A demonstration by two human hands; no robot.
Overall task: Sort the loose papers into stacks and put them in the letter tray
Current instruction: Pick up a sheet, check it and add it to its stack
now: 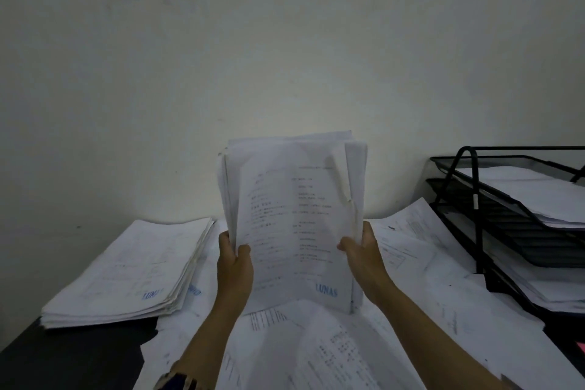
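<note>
the bundle of papers stands upright at scene centre, its lower edge resting on the loose papers that cover the near part of the desk. the left hand grasps the bundle's left edge low down, thumb on the near face and fingers behind. the right hand grasps the right edge at about the same height, thumb likewise in front. both grips are closed on the bundle.

the sheets are not flush: top corners stand at different heights, and a torn or curled strip shows near the upper right edge. a blue stamp reading "lunas" shows at the lower right of the front sheet.

judgement: the bundle is of moderate weight, limp when unsupported, and the sheets can slide against one another. a hold on both side edges suits squaring it against the surface. for carrying, support from beneath looks safer. the worn right edge may tear further if pinched there.

a sorted stack lies flat at the left. the black mesh letter tray stands at the far right, well apart from the bundle, its tiers already holding papers. a wristwatch shows on the left wrist.
</note>
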